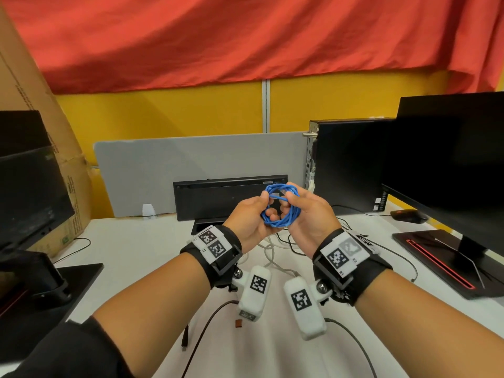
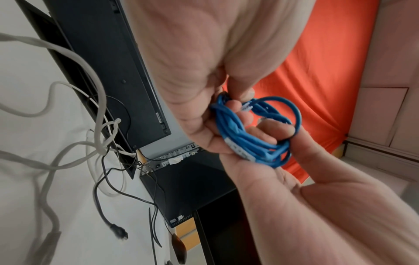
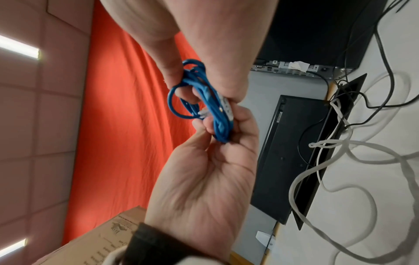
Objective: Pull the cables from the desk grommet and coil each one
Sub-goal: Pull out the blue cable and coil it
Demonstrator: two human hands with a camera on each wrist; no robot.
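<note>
both hands, left hand (image 1: 249, 218) and right hand (image 1: 309, 216), curl their fingers (image 2: 234, 107) around the blue cable (image 1: 281, 204), nearly coiled. next, its loose end needs tucking; white cables (image 2: 68, 157) below await.

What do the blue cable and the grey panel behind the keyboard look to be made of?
Blue cable: smooth plastic or rubber jacket, slightly glossy, bending into tight loops held by both hands; a clear plastic plug shows at one end. Grey panel: matte, with a faint felt-like texture, probably fabric-covered; the core is hidden.

Head view downward; wrist views close, sharing blue cable (image 1: 281, 205).
</note>
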